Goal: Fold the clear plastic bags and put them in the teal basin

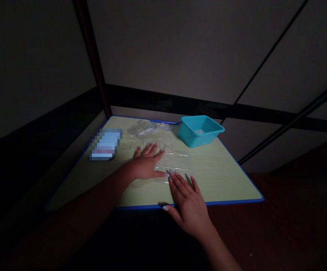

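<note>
A clear plastic sheet or bag [174, 162] lies spread on the light yellow-green table [222, 177], its far part crumpled. My left hand [148, 163] rests flat on the plastic with its fingers spread, pointing away. Close to the table's front edge, my right hand [188, 203] lies palm down, fingers stretched out, with its fingertips at the near edge of the plastic and close to my left thumb. Neither hand grips anything.
A turquoise basket [191, 140] with something whitish inside stands at the table's back right. A blurred phone-like object [105, 145] lies at the left. Dark panels [166, 45] rise behind the table, which has a blue rim.
</note>
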`<state>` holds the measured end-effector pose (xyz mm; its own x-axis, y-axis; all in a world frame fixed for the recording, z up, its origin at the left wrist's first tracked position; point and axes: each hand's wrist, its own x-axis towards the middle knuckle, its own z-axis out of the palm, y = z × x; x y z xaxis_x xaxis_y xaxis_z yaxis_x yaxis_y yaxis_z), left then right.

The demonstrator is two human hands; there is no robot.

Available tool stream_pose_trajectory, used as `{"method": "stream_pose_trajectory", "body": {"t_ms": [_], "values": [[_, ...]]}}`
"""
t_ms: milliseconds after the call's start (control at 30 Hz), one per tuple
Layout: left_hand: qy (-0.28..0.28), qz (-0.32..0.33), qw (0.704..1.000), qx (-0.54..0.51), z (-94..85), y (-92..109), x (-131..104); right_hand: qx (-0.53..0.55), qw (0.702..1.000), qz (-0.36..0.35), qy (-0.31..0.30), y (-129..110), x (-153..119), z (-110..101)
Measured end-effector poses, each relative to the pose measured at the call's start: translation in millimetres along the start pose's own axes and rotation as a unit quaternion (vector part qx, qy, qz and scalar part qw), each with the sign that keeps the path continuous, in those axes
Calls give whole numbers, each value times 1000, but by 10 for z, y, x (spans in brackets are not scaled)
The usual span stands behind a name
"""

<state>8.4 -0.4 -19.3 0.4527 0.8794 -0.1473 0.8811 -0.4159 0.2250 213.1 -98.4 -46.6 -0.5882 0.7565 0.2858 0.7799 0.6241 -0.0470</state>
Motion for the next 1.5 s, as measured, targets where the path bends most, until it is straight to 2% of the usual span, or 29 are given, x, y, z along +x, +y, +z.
{"method": "stream_pose_trajectory", "body": {"t_ms": [133,367,833,967,1033,1200,1333,1400,1500], "values": [[1,37,999,-6,28,36,-9,2,1000,0,-4,-5,5,-5],[-20,23,999,-15,59,55,-2,1,1000,-2,-2,-16,10,-16],[-84,-30,996,9,-173,-141,-99,-5,1000,-1,-3,-12,8,-14],[-87,-51,995,17,-257,-206,-152,-12,1000,-12,-6,-3,2,-10],[-74,-51,996,7,-267,-212,-149,-15,1000,-15,-4,3,4,-8],[8,-45,999,-12,-188,-138,-80,-11,1000,-15,3,2,11,10],[20,-37,999,1,-113,-123,-50,-7,1000,-16,-6,-10,-13,9],[28,-48,998,5,-104,-147,-44,0,1000,-12,-7,16,-8,-39],[72,-74,995,12,-117,-176,-33,4,1000,5,9,141,106,-202]]}}
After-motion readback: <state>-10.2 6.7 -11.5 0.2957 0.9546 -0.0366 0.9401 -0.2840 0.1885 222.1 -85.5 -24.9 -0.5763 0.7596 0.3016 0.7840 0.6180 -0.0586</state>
